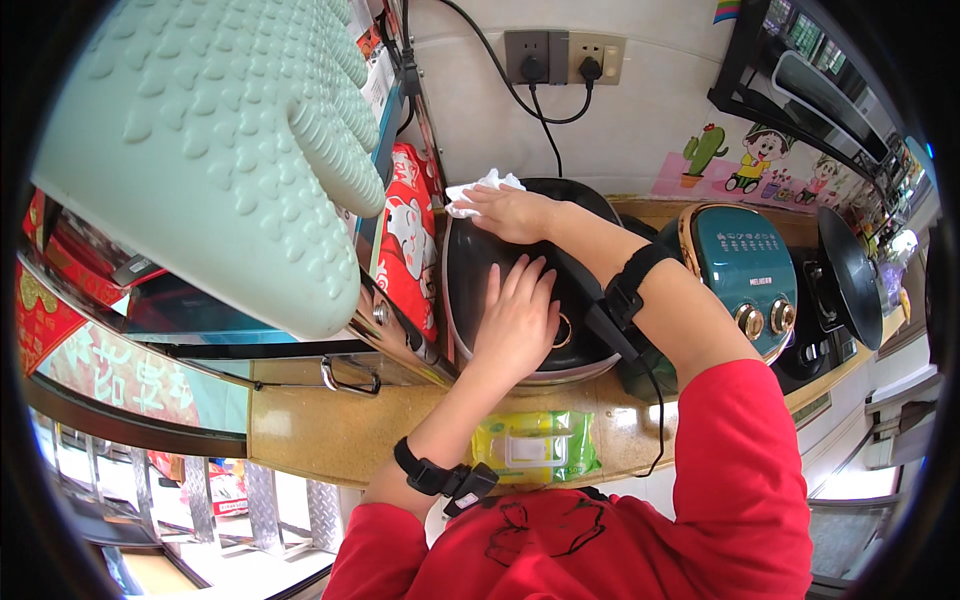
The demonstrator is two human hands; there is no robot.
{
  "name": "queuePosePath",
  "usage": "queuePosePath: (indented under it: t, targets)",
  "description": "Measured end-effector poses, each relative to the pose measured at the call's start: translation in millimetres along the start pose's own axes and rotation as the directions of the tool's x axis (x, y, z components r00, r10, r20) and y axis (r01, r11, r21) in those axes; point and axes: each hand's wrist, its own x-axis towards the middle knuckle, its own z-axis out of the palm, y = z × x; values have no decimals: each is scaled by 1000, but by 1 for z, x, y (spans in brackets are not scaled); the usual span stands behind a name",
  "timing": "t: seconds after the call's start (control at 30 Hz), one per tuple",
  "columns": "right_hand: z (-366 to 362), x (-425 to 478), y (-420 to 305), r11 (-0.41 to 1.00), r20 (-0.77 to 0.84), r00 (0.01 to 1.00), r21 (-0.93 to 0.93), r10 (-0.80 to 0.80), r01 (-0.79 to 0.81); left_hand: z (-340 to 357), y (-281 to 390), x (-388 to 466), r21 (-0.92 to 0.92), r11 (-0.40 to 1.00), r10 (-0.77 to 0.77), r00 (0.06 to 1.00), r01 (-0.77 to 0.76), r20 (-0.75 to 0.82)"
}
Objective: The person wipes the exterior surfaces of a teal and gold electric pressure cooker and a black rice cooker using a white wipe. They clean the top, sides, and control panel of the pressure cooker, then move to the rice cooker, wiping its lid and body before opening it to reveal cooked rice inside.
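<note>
A black-lidded electric appliance (581, 262), which looks like a rice cooker, stands on the counter before me. My right hand (514, 214) presses a crumpled white wipe (487, 187) onto the far left part of its lid. My left hand (520, 315) lies on the near part of the same lid, fingers spread and nothing in it. A gold-coloured ring (562, 331) shows on the lid beside the left thumb. Closer to my body, a yellow-green pack of wipes (577, 442) with a white flap lies on the tan counter (315, 420).
A mint silicone oven mitt (217, 180) hangs large at the upper left. Beside the cooker sits a red patterned bag (409, 247). Rightward stand a green air fryer (739, 262) and a black pan (847, 277). Two plugs fill the wall sockets (562, 58), their cords hanging down.
</note>
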Motion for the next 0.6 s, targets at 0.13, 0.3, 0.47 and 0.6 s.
queuePosePath:
  t: [0.13,0.3,0.47,0.6]
  targets:
    - [-9,-5,4,996,63,996,64,58,-63,-3,0,-1,2,1000,-17,1000,17,8]
    - [-11,-16,26,995,44,995,46,89,-91,-3,1,1,6,1000,-3,1000,3,-3]
    - [-18,-30,33,986,57,986,58,154,-157,-3,0,0,12,1000,0,1000,0,-7]
    - [-24,-39,32,964,80,960,-3,267,-268,-1,-2,-1,8,1000,-2,1000,2,-13]
